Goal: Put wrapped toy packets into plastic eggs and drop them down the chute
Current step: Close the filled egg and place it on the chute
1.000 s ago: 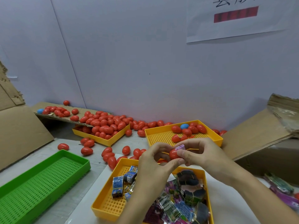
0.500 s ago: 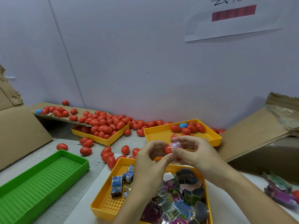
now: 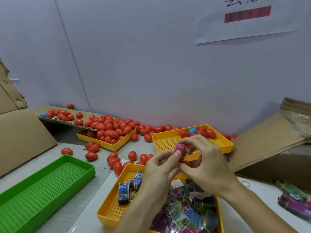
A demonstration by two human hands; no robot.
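I see both hands, left (image 3: 158, 167) and right (image 3: 204, 163), pinching the pink packet (image 3: 181, 149) above a mostly hidden egg (image 3: 182, 159); bulging wrap may stop it closing.

Even, soft indoor light, faint shadows under the green tray (image 3: 42, 185); wide-angle bending toward edges beyond it; slightly soft focus, no glare

Two bare forearms in view, no sleeves, gloves, watch or rings visible. Left hand (image 3: 158, 169) and right hand (image 3: 206, 163): short, unpainted nails. Nothing worn up to the frame edge.
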